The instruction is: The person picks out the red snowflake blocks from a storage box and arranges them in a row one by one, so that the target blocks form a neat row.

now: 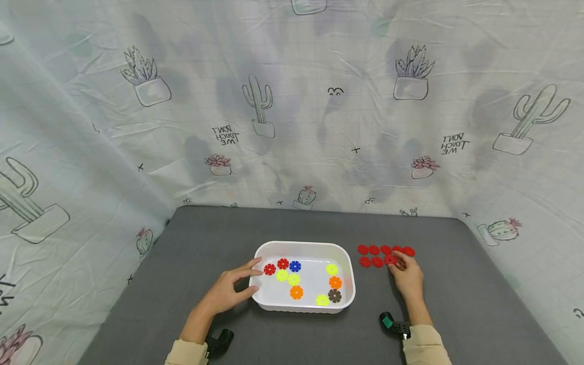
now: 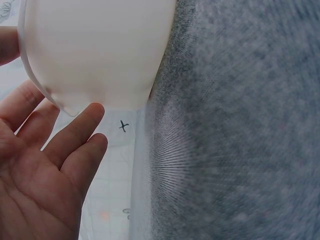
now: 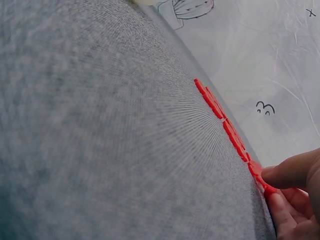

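A white plastic tub [image 1: 302, 308] holds several notched plastic discs in red, blue, yellow, orange and brown. At its left end is my left hand [image 1: 228, 291], with fairly straight fingers. Two of its fingers reach over the rim, and in the left wrist view other fingertips [image 2: 95, 111] lie against the outer wall. Right of the tub, my right hand [image 1: 409, 279] pinches a red notched disc [image 1: 390, 259] between thumb and finger, down at the table. It is at the right end of the nearer of two rows of red discs [image 1: 374, 250].
A grey table [image 1: 301, 339] lies under everything, with a patterned curtain [image 1: 310, 116] behind and at both sides. In the tub, a blue disc [image 1: 295, 266] lies left of centre and a brown disc [image 1: 335, 295] near the front right.
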`<state>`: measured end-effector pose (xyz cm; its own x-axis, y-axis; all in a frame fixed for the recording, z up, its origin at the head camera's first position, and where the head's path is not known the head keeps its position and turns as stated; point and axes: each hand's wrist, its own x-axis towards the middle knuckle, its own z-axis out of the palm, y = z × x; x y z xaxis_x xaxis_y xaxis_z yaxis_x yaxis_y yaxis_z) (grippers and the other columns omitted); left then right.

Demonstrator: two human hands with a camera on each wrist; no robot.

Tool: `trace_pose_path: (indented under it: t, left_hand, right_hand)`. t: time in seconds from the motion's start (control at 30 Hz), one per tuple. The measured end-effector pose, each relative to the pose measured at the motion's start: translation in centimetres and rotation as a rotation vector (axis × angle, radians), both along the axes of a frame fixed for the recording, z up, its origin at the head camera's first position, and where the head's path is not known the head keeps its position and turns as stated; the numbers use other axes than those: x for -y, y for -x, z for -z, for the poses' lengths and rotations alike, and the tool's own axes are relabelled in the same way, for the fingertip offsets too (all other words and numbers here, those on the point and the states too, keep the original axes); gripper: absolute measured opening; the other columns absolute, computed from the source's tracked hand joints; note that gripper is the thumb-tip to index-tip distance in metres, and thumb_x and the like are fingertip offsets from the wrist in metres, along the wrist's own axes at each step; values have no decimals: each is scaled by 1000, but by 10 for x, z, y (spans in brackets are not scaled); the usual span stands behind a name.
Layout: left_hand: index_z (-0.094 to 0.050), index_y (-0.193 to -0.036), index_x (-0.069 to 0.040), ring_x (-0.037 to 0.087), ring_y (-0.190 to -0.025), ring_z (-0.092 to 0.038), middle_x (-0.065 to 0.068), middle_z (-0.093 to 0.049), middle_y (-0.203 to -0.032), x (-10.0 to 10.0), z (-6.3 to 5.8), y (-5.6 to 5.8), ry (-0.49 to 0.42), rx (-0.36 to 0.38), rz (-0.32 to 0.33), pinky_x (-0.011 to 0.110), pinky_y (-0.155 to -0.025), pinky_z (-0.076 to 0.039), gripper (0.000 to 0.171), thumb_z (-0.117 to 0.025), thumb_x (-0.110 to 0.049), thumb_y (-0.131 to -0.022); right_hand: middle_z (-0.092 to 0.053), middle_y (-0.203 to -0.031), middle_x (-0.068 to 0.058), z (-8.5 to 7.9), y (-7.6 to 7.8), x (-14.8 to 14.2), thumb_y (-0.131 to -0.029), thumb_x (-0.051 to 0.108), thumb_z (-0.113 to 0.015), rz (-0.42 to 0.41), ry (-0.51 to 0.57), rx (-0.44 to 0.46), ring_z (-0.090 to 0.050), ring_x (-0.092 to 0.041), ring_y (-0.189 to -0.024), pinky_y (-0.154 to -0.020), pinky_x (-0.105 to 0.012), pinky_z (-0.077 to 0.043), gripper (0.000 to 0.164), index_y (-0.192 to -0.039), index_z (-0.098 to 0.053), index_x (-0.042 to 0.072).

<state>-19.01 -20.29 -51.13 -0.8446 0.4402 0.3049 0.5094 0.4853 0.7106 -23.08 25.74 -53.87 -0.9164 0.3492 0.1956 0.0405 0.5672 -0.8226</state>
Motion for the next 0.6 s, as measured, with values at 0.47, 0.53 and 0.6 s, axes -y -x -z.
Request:
trace_pose_path:
  t: [0.47, 0.53, 0.6]
  left_hand:
    - [-66, -119, -10, 30, -132, -44, 4, -46, -146, 1, 0, 0, 2, 10, 6, 47, -101, -43, 36, -69, -25, -87]
    - [-66, -119, -10, 30, -133, -43, 4, -45, -146, 1, 0, 1, 1, 13, 6, 46, -101, -43, 36, -68, -25, -87]
    - [-66, -119, -9, 30, -133, -43, 3, -45, -146, 0, 0, 1, 2, 16, 3, 46, -101, -43, 36, -68, -25, -87]
  right_hand:
    - [-54, -130, -28, 2, -1, 0, -86, 3, -66, -22, 131, -61, -52, -37, -120, -78, 6, -33, 49, -133, -50, -4]
    - [-54, -130, -29, 2, -1, 0, -85, 3, -68, -33, 145, -83, -52, -38, -120, -80, 5, -34, 52, -133, -50, -5]
    - [-54, -130, -28, 2, -1, 0, -84, 4, -69, -48, 163, -99, -51, -37, -120, -82, 4, -35, 53, -133, -49, -5]
